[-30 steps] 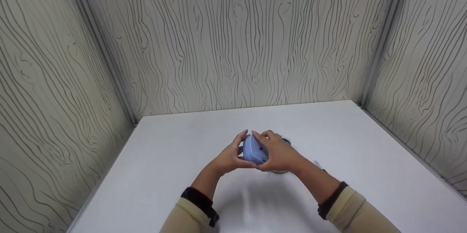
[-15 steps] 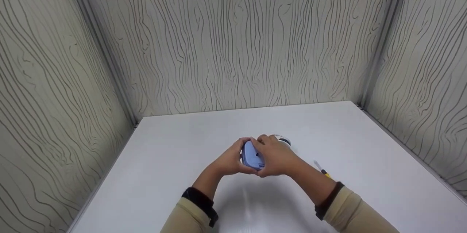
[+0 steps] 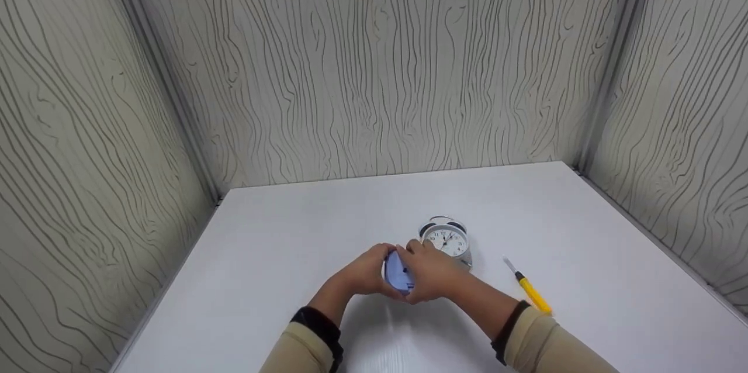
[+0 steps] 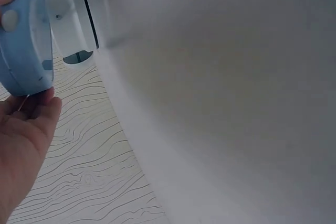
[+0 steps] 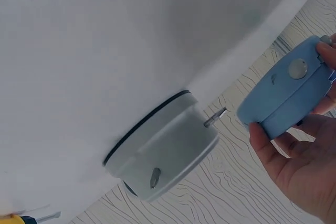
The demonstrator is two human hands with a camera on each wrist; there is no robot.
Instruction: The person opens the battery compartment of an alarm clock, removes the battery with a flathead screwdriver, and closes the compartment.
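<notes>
Between both hands is a light-blue, rounded plastic device (image 3: 397,273) with a round silvery button or foot on its rim, its kind unclear. My left hand (image 3: 366,272) grips its left side, thumb toward me. The right hand (image 3: 431,272) holds the other side, covering part of the flat face. In the right wrist view the blue device (image 5: 289,90) is pinched at its edges by the fingers. A white twin-bell alarm clock (image 3: 449,239) stands just behind the right hand, its dial partly covered.
To the right of the right forearm a screwdriver (image 3: 533,292) with a yellow handle lies on the white table (image 3: 280,244). Panels with a wood-grain pattern (image 3: 374,69) rise behind the table and on both sides.
Both hands have moved toward me and lower with the blue device. The white alarm clock and the screwdriver, mostly covered before, now show. The blue device stays between the hands.
</notes>
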